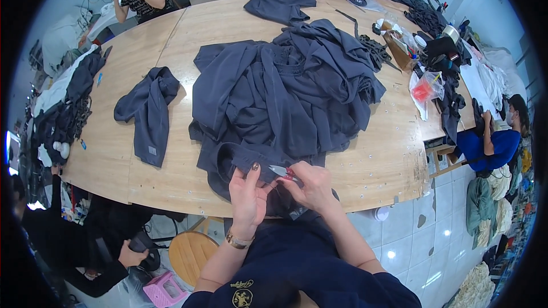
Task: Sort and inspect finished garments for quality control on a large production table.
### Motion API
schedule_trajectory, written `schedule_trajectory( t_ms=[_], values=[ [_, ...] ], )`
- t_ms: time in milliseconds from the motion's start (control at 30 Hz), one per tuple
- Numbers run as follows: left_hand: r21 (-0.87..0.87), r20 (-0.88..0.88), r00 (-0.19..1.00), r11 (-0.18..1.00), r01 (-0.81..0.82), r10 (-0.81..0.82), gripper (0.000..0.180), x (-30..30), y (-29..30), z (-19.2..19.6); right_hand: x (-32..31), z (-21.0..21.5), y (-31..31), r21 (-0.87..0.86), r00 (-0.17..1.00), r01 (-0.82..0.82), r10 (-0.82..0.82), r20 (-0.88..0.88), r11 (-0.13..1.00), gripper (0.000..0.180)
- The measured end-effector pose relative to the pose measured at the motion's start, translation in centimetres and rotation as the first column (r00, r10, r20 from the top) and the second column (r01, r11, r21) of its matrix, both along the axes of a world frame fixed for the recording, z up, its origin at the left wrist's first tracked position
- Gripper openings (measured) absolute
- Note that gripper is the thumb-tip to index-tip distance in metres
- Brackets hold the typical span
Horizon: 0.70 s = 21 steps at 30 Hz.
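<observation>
My left hand (249,202) pinches the gathered waistband of a dark grey garment (246,154) at the table's near edge. Red-handled thread snips (278,170) are in my right hand (315,185), their pale blades pointing left, close to the waistband and my left fingertips. Part of the garment hangs below my hands toward my lap. Just beyond it lies a large heap of similar dark grey garments (274,91). Apart from the heap, to the left, another folded dark garment (151,114) lies flat.
Across the wooden table (377,159), a person's hands hold a dark cloth (279,4). A red drink in a plastic bag (425,88) and a brown box (399,48) stand at right. A round stool (191,256) is at lower left. Other people sit around.
</observation>
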<state>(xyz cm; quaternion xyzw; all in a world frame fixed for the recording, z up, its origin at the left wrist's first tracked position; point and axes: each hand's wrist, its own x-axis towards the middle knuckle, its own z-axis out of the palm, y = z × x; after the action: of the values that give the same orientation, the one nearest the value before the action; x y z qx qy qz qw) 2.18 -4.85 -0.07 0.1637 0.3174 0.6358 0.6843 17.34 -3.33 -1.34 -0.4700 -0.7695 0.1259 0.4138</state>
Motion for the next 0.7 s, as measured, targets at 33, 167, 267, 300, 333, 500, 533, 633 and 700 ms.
schedule_trajectory(
  t_ms=[33,167,267,300,333,500,533,633,700],
  values=[
    [0.0,0.0,1.0,1.0,0.0,0.0,0.017,0.02,-0.01,0.05,-0.02,0.0,0.0,0.001,1.0,0.0,0.0,-0.007,1.0,0.026],
    [0.003,-0.006,1.0,1.0,-0.005,0.005,0.017,0.16,0.05,0.34,0.19,-0.18,-0.01,-0.012,1.0,-0.002,0.002,0.01,1.0,0.026],
    [0.016,-0.016,1.0,1.0,-0.015,0.015,0.016,0.23,0.11,0.48,0.14,-0.12,-0.01,-0.024,0.999,0.009,-0.01,-0.045,1.0,0.026],
    [0.025,-0.029,0.999,0.999,-0.021,0.022,0.016,0.26,0.12,0.52,0.11,-0.2,0.04,-0.005,0.999,0.02,-0.02,-0.041,1.0,0.025],
    [0.025,-0.029,0.999,0.999,-0.02,0.021,0.016,0.26,0.11,0.46,0.1,-0.23,0.06,0.014,0.999,0.031,-0.03,-0.036,0.999,0.025],
    [0.045,-0.043,0.999,0.999,-0.018,0.02,0.017,0.27,0.08,0.27,0.12,-0.28,0.19,0.055,0.998,0.048,-0.05,0.036,0.997,0.025],
    [0.045,-0.044,0.999,0.999,-0.019,0.021,0.017,0.25,0.05,0.28,0.11,-0.26,0.23,0.081,0.997,0.055,-0.059,0.044,0.995,0.025],
    [0.036,-0.04,0.999,0.999,-0.021,0.022,0.017,0.23,0.04,0.14,0.16,-0.21,0.2,0.09,0.995,0.054,-0.061,0.079,0.994,0.025],
    [0.027,-0.051,0.999,0.999,-0.019,0.02,0.017,0.22,0.04,0.17,0.17,-0.09,0.22,0.098,0.994,0.055,-0.063,0.09,0.994,0.025]
  ],
)
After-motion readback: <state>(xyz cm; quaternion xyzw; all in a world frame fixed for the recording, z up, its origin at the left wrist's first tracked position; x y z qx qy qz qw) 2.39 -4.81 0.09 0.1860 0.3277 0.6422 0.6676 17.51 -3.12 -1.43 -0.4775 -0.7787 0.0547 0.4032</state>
